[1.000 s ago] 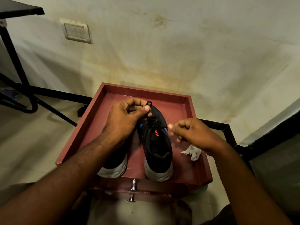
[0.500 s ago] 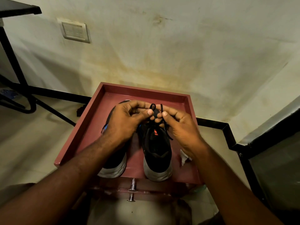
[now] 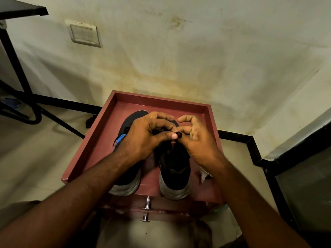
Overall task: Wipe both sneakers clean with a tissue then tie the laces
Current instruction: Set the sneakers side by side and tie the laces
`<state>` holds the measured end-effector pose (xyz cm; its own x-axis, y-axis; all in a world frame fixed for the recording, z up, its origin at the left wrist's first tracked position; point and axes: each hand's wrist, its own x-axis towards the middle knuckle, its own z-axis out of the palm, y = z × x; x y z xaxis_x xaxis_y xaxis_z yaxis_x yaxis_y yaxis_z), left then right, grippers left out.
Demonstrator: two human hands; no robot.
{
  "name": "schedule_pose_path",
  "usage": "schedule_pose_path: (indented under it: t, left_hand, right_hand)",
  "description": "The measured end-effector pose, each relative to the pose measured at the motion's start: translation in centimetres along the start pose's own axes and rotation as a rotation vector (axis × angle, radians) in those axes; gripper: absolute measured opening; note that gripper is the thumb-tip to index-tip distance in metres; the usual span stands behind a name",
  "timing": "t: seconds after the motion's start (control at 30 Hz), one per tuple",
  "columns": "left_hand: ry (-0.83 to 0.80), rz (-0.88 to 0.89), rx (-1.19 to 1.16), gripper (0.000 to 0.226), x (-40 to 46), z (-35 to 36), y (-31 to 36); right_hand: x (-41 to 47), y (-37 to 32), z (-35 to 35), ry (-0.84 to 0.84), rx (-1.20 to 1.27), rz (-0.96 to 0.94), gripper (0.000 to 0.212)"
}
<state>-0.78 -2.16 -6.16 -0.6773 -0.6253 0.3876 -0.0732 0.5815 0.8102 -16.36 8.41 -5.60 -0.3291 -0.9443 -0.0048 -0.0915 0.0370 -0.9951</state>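
Two black sneakers with pale soles stand side by side, heels toward me, in a dark red tray [image 3: 107, 120]. The left sneaker [image 3: 128, 181] is largely covered by my left forearm. Over the right sneaker [image 3: 174, 170] both hands meet at its black lace [image 3: 179, 134]. My left hand [image 3: 145, 138] pinches the lace between thumb and curled fingers. My right hand [image 3: 198, 140] pinches the same lace from the other side. A crumpled white tissue [image 3: 204, 174] peeks out under my right wrist.
The tray tops a small red cabinet with a metal knob [image 3: 146, 206] at its front. A stained wall [image 3: 179, 59] with a switch plate [image 3: 84, 34] rises behind. Black metal table legs [image 3: 16, 65] stand at the left, a dark frame [image 3: 268, 167] at the right.
My right hand moved from beside the tissue up to the right sneaker's lace and joined my left hand. Both hands now work the lace close together, lower over the tongue.
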Motion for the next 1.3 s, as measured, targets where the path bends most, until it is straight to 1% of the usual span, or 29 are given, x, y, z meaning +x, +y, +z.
schedule_pose_path:
  t: [0.1, 0.2, 0.27, 0.33, 0.43, 0.53, 0.6, 0.73, 0.8, 0.9, 0.97, 1.1, 1.2, 1.23, 1.3]
  left_hand:
    - [0.034, 0.005, -0.039, 0.013, -0.1, 0.0, 0.4]
    - [0.107, -0.017, -0.026, 0.013, 0.0, -0.1, 0.5]
    - [0.158, -0.085, 0.012, 0.018, 0.0, -0.3, 0.3]
    - [0.172, -0.134, 0.069, 0.018, 0.0, -0.4, 0.0]
    - [0.057, -0.120, 0.205, 0.009, 0.0, -0.5, -0.3]
    - [-0.099, -0.169, 0.277, 0.014, 0.3, -0.9, -0.5]
    - [-0.195, -0.208, 0.276, 0.016, 0.5, -1.0, -0.5]
    - [-0.326, -0.241, 0.204, 0.027, 0.7, -1.5, -0.3]
    - [-0.353, -0.287, 0.125, 0.032, 0.6, -1.5, -0.1]
    - [-0.284, -0.463, -0.211, 0.036, 0.2, -1.0, 0.3]
    - [-0.242, -0.504, -0.327, 0.036, 0.3, -0.8, 0.3]
    - [-0.215, -0.497, -0.335, 0.038, 0.4, -0.5, -0.3]
    - [-0.193, -0.469, -0.336, 0.038, 0.4, -0.4, -0.3]
    - [-0.181, -0.450, -0.298, 0.035, 0.4, -0.5, -0.1]
    - [-0.151, -0.395, -0.149, 0.024, 0.5, -0.8, 0.0]
  right_hand:
    - [-0.3, -0.1, -0.2, -0.054, -0.017, 0.009, 0.039]
    - [-0.6, -0.1, -0.2, -0.054, -0.020, 0.006, 0.045]
    - [-0.6, 0.2, -0.1, 0.013, -0.120, -0.075, 0.045]
    - [-0.6, 0.2, 0.0, 0.104, -0.244, -0.169, 0.039]
    - [-0.6, 0.1, 0.0, 0.168, -0.376, -0.282, 0.028]
    - [-0.5, 0.3, 0.0, 0.187, -0.522, -0.423, 0.019]
    - [-0.4, 0.7, 0.1, 0.201, -0.555, -0.473, 0.016]
    - [-0.2, 0.7, 0.3, 0.215, -0.497, -0.443, 0.012]
    - [-0.2, 0.6, 0.5, 0.213, -0.482, -0.423, 0.011]
    - [-0.5, 0.4, 0.6, 0.221, -0.481, -0.425, 0.016]
    - [-0.8, 0.2, 0.7, 0.213, -0.466, -0.423, 0.014]
    - [-1.0, 0.1, 1.0, 0.231, -0.451, -0.408, 0.012]
    - [-0.9, 0.1, 1.0, 0.248, -0.433, -0.393, 0.004]
    - [-0.8, 0.1, 0.9, 0.252, -0.433, -0.379, 0.004]
    - [-0.6, 0.0, 0.5, 0.271, -0.457, -0.332, 0.012]
